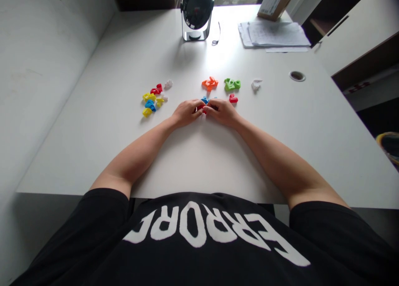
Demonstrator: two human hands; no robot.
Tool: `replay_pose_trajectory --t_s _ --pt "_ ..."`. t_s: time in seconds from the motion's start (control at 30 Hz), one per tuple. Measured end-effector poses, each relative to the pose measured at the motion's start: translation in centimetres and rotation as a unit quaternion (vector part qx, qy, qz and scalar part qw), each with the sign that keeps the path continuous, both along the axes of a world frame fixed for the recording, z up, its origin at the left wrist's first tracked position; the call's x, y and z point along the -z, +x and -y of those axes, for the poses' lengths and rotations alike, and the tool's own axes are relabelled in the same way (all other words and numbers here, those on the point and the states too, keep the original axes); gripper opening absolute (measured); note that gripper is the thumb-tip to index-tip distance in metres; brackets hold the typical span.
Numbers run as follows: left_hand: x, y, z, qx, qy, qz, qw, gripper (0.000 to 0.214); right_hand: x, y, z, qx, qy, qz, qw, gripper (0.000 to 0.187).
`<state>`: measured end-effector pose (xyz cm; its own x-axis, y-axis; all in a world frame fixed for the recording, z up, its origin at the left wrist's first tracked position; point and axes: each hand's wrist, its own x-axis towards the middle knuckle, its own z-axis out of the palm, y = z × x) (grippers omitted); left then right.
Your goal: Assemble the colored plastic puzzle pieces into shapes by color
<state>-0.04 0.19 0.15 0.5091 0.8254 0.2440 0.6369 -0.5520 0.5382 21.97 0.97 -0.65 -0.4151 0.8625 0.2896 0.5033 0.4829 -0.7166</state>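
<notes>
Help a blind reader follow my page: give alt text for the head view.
A person's left hand and right hand meet at something red on a white table. Orange pieces and green pieces lie just beyond; a multicoloured cluster lies to the left.

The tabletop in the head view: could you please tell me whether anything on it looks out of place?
Only mildly: the paper sheets at the far right overlap unevenly, their edges not lined up. On the left, the mixed pieces combine several colours, whereas the orange pieces and green pieces lie grouped by colour.
</notes>
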Motion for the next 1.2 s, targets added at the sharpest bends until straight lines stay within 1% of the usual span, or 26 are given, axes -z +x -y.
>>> replay_pose_trajectory --t_s 0.3,0.83,1.2 --pt "-0.07 -0.01 0.01 -0.003 -0.006 -0.003 1.000 0.026 -0.58 0.02 0.38 -0.010 -0.003 0.005 1.000 0.053" --pt "-0.25 0.02 0.09 -0.004 -0.004 -0.007 1.000 0.027 -0.55 -0.13 0.24 0.000 -0.006 0.004 1.000 0.059" --pt "-0.39 0.11 0.18 -0.005 -0.006 -0.006 1.000 0.026 -0.93 -0.17 0.46 0.004 -0.009 0.009 1.000 0.055"
